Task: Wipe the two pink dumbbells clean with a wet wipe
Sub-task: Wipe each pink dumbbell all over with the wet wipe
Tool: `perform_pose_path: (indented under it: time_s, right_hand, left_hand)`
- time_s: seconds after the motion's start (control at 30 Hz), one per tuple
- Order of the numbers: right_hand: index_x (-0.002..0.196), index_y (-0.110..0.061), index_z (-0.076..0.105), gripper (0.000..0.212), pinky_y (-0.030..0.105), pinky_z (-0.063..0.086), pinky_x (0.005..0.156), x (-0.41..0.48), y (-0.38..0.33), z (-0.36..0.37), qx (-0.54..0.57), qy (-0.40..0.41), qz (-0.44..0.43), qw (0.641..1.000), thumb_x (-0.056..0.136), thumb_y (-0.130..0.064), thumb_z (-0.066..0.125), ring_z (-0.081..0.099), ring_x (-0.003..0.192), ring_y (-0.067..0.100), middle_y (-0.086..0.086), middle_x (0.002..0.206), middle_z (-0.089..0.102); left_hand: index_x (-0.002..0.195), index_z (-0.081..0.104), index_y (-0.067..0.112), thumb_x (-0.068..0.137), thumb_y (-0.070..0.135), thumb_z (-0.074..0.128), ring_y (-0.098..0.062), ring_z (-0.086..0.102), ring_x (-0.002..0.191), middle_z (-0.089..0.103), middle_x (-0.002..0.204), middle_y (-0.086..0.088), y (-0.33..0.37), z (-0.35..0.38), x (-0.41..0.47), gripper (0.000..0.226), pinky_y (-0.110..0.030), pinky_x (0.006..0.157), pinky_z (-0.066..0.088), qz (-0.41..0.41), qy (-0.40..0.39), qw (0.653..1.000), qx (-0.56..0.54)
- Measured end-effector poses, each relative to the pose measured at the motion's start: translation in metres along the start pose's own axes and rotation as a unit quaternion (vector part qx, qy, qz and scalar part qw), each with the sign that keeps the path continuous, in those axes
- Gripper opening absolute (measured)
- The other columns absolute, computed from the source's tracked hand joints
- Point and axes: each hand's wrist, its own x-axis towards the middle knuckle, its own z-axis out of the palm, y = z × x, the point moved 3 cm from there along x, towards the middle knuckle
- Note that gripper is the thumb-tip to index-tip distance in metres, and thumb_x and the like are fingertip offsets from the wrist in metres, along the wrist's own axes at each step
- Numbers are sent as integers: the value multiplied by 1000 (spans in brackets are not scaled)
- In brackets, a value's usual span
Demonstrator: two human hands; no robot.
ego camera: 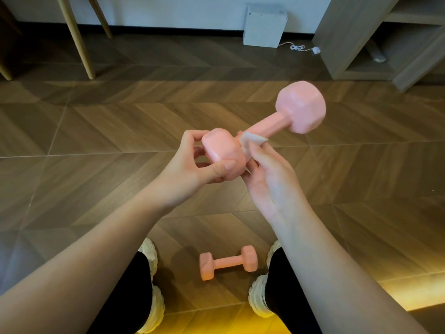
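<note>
Two bare forearms (96, 261) reach in from the bottom edge. The left hand (192, 165) grips the near head of a pink dumbbell (272, 124), fingers and thumb curled round it, holding it tilted above the floor (96, 131). The right hand (269, 182) pinches a white wet wipe (250, 141) against the handle just beside that head. A second dumbbell (227, 262) lies on the floor between two white shoes (256, 297).

Pink held dumbbell (265, 129) up in the air, tilted, far head higher and to the right, near head gripped by left hand (192, 165). Folded white wet wipe (250, 141) against its handle, pinched by right hand (269, 179). Second dumbbell (228, 262), also pink, lies flat on floor (96, 131).
</note>
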Motion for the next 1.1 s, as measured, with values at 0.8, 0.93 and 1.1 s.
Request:
perform_pose_path:
  time_s: [0.8,0.93,1.1]
  right_hand:
    - [108,-12,68,40,31,54,93,0,0,-1,49,46,-32,997,69,-19,71,70,99,15,7,109,73]
    - [105,-12,70,34,32,52,97,-2,-3,-2,16,45,-40,998,72,-17,73,71,102,16,5,106,75]
    - [108,-12,69,32,33,50,101,-2,2,2,10,46,-32,998,76,-15,72,68,110,17,6,112,74]
  left_hand:
    - [130,37,9,72,12,87,-22,55,122,49,132,-8,7,8,-4,77,-35,96,52,263,-41,933,241]
    - [127,43,25,73,53,69,-18,70,95,65,114,-7,6,11,2,67,-34,73,59,-32,-38,998,-46]
    - [126,47,20,75,36,74,-13,71,91,63,115,-8,-2,12,0,59,-29,67,59,-64,-39,995,-70]
